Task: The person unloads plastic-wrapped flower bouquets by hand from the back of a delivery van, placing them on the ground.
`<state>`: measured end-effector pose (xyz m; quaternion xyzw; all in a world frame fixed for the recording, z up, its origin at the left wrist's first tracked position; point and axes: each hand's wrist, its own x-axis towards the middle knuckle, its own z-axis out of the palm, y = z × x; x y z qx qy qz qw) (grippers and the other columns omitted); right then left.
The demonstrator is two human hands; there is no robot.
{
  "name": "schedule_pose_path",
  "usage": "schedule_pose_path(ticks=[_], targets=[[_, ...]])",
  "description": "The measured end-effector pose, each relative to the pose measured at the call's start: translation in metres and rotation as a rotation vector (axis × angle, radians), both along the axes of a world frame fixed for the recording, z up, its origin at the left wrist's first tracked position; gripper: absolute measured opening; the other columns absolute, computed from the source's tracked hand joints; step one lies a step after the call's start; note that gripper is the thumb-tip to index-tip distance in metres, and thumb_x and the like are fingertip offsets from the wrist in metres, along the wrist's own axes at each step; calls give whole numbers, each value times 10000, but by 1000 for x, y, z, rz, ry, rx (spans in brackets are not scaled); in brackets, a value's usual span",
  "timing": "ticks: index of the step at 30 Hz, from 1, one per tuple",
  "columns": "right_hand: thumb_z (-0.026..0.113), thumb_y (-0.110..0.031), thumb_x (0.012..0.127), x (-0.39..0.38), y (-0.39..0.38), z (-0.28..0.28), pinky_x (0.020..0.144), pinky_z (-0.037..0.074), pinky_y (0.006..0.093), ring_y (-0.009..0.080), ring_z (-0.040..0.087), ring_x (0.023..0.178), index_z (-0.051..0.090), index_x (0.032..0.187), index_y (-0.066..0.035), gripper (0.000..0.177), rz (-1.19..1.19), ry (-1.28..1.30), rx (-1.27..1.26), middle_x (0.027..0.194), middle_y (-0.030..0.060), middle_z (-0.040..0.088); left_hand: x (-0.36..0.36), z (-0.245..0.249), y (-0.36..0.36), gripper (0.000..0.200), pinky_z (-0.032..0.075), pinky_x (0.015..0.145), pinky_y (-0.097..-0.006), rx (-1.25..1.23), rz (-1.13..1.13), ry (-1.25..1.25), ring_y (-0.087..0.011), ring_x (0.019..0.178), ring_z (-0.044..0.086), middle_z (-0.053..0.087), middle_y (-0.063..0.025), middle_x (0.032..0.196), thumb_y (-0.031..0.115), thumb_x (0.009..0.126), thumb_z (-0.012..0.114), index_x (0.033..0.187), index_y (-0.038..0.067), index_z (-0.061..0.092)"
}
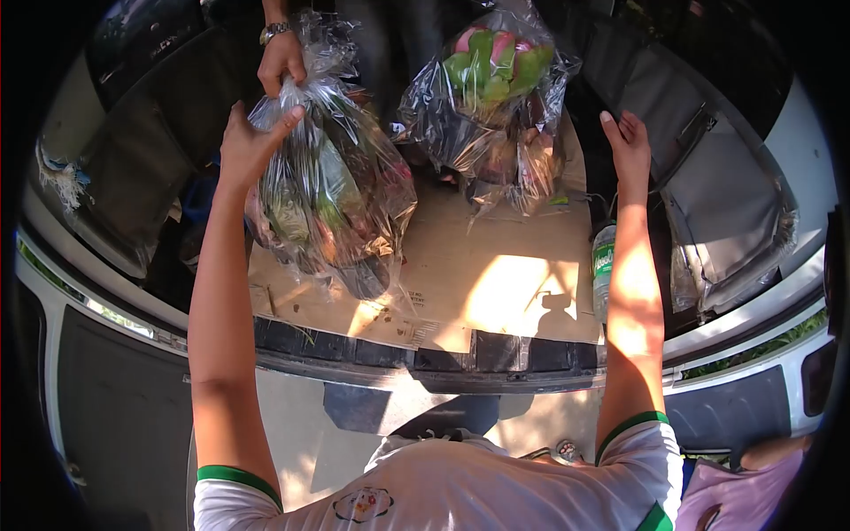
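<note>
My left hand [257, 146] is at the upper left side of a clear plastic bag [332, 195], thumb spread from the fingers; its fingertips are partly hidden. Inside the bag are green and reddish leafy plants. Another person's hand [282, 60], with a metal watch, grips the gathered neck of that bag. My right hand [629, 146] is raised in the air on the right, fingers slightly curled and apart, holding nothing. Between my hands, a second clear plastic bag [491, 106] contains green and pink leafy material and stands farther back.
Flattened cardboard [443, 257] covers the vehicle floor. A bottle with a green label [604, 265] lies beside my right forearm. Folded dark seats [722, 195] line both sides, and the rear sill [425, 376] crosses before me. A person in pink [744, 487] is at lower right.
</note>
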<state>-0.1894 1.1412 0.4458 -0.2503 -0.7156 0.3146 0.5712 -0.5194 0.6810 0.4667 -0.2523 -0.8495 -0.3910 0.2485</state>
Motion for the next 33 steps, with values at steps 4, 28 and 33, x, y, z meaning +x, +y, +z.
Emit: schedule_pose_path(ticks=[4, 28, 33], targets=[[861, -485, 729, -52, 29, 16, 1098, 369, 373, 328, 451, 1347, 240, 1511, 60, 1138, 270, -226, -255, 1462, 245, 443, -7, -1, 14, 1147, 476, 987, -373, 59, 58, -119, -384, 1157, 613, 578, -329, 1235, 693, 598, 836, 1218, -200, 471], [591, -195, 895, 11, -65, 18, 923, 465, 422, 277, 572, 1040, 630, 1091, 50, 316, 548, 156, -474, 1131, 164, 588, 120, -28, 52, 514, 542, 903, -444, 246, 35, -387, -401, 961, 694, 702, -283, 971, 384, 700, 715, 941, -69, 718], [593, -199, 915, -6, -59, 51, 940, 457, 409, 260, 568, 1039, 609, 1135, 45, 329, 695, 10, -650, 1132, 160, 574, 179, -18, -7, 392, 546, 860, -451, 557, 126, -393, -406, 911, 697, 698, -285, 894, 269, 688, 733, 874, -75, 713]])
